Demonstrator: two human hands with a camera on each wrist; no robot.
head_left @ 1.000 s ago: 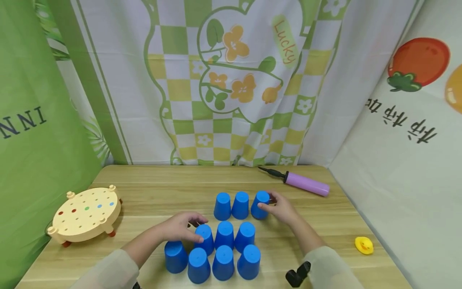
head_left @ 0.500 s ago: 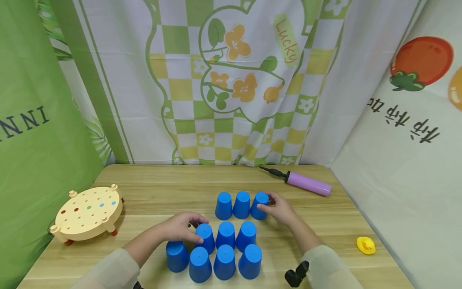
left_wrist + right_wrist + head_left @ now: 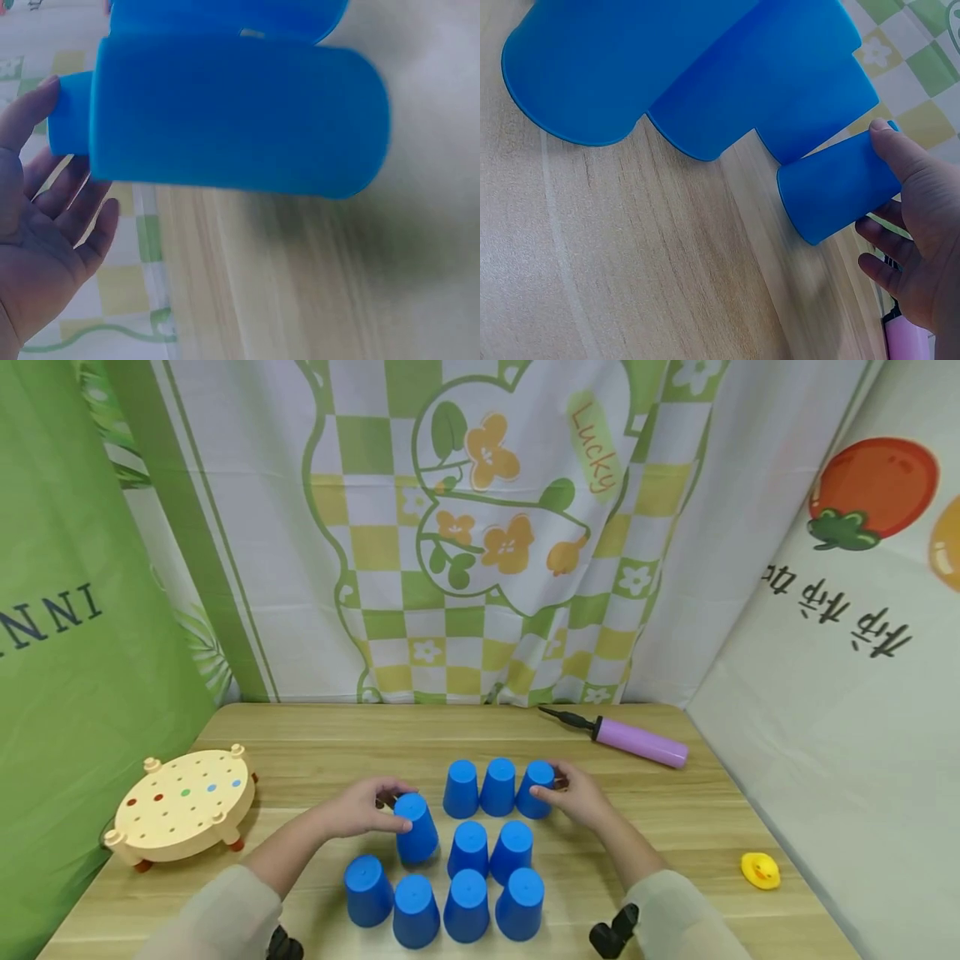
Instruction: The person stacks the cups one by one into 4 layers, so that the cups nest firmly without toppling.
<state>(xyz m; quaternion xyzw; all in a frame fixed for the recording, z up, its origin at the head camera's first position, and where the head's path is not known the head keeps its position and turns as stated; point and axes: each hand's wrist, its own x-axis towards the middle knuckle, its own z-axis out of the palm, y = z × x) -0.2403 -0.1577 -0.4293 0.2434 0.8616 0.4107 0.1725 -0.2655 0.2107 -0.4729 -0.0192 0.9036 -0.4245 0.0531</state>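
Note:
In the head view, my left hand pinches an upside-down blue cup by its upper part; this cup leans a little and looks raised off the table. My right hand holds the rightmost cup of a back row of three, thumb in front and fingers behind. Two upside-down cups stand in the middle, with a front row of several more. In the left wrist view a near cup partly hides the held one. The right wrist view shows the right-hand cup against its neighbour.
A wooden table bears everything. At the left lies a cream round pegboard with short legs. A purple hand pump lies at the back right, and a yellow toy duck near the right edge. Curtains hang around.
My left hand has taken its cup out of the middle row, up and slightly left, away from the two others. My right hand has nudged its cup slightly left towards its neighbour.

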